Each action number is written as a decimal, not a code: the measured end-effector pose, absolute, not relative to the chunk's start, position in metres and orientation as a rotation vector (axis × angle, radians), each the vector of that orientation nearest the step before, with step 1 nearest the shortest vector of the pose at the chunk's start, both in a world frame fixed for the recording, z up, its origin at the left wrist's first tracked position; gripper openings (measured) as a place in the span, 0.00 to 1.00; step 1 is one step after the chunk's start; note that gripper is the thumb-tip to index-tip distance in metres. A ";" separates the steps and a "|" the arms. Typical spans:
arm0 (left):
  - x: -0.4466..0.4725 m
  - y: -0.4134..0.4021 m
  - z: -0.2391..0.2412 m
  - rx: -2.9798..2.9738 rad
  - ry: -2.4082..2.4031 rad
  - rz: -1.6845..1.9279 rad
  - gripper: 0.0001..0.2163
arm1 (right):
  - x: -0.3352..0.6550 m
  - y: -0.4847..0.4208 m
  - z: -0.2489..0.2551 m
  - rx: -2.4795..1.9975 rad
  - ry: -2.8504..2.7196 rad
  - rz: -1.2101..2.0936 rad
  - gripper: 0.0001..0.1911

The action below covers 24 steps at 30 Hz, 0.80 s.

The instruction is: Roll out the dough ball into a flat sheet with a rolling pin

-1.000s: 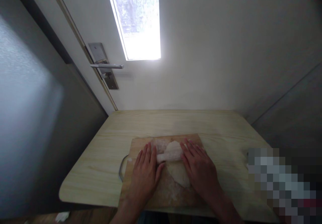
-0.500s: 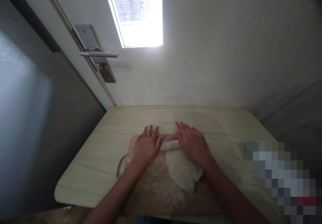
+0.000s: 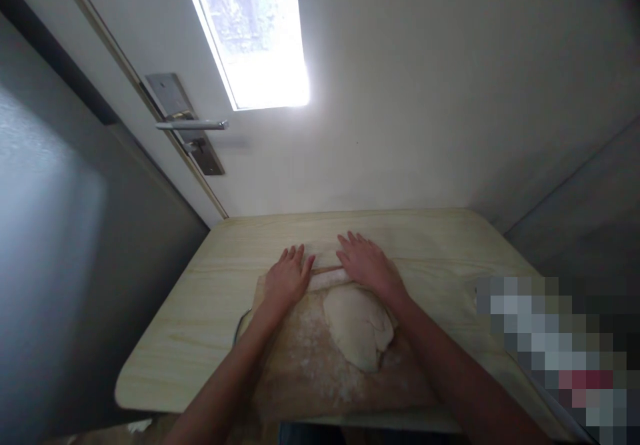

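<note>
A pale rolling pin [image 3: 327, 280] dusted with flour lies across the far end of a wooden cutting board [image 3: 295, 378]. My left hand [image 3: 290, 277] rests over the pin's left part, fingers stretched forward and thumb out to the side. Over its right part lies my right hand [image 3: 369, 263], with its fingers extended and a little spread. Both palms hide the ends of the pin. Just on the near side of the pin is a flattened piece of dough [image 3: 357, 325], folded or creased at its right edge. My right wrist passes close above the dough's upper right side.
Loose flour covers parts of the board, which has a metal handle [image 3: 241, 325] on its left. Under it is a light wooden table [image 3: 200, 305] with rounded corners. Behind stands a white door with a lever handle [image 3: 193, 125] and a bright window [image 3: 260, 45]. A blurred-out patch covers the right side.
Both hands and the rolling pin have moved slightly away from me, to the dough's far edge, so more of the dough shows. The camera view has also shifted a little.
</note>
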State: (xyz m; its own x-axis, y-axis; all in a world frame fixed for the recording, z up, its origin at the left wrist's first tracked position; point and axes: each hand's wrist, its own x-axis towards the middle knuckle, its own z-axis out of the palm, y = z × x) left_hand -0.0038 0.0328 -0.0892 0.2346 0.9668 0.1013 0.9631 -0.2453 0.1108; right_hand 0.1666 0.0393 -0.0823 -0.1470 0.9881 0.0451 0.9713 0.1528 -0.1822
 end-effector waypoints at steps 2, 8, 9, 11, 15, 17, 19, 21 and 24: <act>-0.003 0.027 -0.087 2.480 1.919 0.227 0.25 | 0.168 0.033 -0.082 -1.906 -2.263 0.133 0.24; 0.000 0.001 -0.082 2.561 1.920 0.240 0.22 | 0.172 0.008 -0.078 -1.852 -2.275 0.031 0.24; -0.001 -0.003 -0.083 2.585 1.885 0.248 0.21 | 0.172 0.003 -0.077 -1.835 -2.278 0.007 0.24; -0.006 -0.011 -0.083 2.637 1.782 0.258 0.21 | 0.174 -0.007 -0.076 -1.787 -2.272 -0.054 0.24; -0.018 -0.023 -0.083 2.751 1.514 0.239 0.21 | 0.181 -0.024 -0.075 -1.666 -2.285 -0.157 0.21; -0.021 -0.028 -0.081 2.765 1.441 0.218 0.18 | 0.185 -0.029 -0.074 -1.640 -2.320 -0.188 0.20; -0.022 -0.032 -0.076 2.757 1.439 0.190 0.14 | 0.189 -0.033 -0.072 -1.633 -2.338 -0.211 0.18; -0.020 -0.035 -0.068 2.759 1.447 0.154 0.12 | 0.194 -0.037 -0.068 -1.610 -2.356 -0.214 0.17; -0.015 -0.040 -0.058 2.772 1.380 0.116 0.11 | 0.203 -0.049 -0.061 -1.600 -2.372 -0.185 0.16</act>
State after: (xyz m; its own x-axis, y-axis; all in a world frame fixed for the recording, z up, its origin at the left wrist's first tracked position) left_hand -0.0148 -0.0396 -0.0579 0.6006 0.7981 0.0482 0.7949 -0.6025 0.0715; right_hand 0.2034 -0.0486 -0.0614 -0.3515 0.8886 0.2946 0.9236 0.3806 -0.0460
